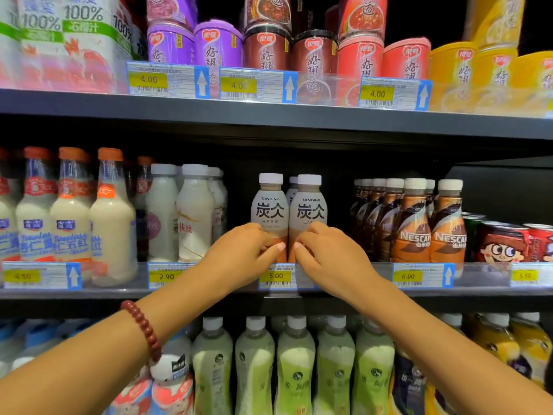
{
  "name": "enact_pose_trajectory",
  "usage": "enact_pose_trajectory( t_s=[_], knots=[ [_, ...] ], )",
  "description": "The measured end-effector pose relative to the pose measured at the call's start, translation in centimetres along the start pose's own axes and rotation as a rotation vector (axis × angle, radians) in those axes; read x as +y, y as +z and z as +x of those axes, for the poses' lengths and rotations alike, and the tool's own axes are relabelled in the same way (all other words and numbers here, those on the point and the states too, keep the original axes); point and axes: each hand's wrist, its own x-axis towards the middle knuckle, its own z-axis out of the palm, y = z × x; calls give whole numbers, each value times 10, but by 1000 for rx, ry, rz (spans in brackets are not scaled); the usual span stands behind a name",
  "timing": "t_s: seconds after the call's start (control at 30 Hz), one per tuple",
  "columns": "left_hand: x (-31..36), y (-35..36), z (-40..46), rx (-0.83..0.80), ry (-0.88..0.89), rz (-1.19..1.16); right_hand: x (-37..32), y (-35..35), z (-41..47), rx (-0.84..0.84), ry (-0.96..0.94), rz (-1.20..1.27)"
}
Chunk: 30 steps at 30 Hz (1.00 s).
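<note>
My left hand (245, 250) curls round the lower part of the left Tanbing bottle (270, 211), fingers wrapped on its side and thumb across the front. My right hand (326, 253) grips the right Tanbing bottle (308, 212) the same way. The two bottles stand upright and touch each other at the front edge of the middle shelf (89, 293), just above my knuckles. Both have white caps on and are filled with a pale brown drink. A third bottle (293, 187) of the kind peeks out behind them.

Below my thumbs sits the 5.00 price tag (276, 276). Left of my left hand stand milky white bottles (194, 211), then orange-capped bottles (112, 217) further out. Right of my right hand, past a dark gap, is a row of Nescafé bottles (413, 229), with red cans (502, 244) beyond. Under my forearms are green bottles (254, 363). A red bead bracelet (143, 327) rings my left wrist.
</note>
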Motion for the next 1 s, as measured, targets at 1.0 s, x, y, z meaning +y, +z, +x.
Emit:
enact_pose_trajectory(
  t_s=[1.0],
  knots=[
    [-25, -3, 32, -171, -212, 127, -12, 6, 50, -255, 140, -104]
  ],
)
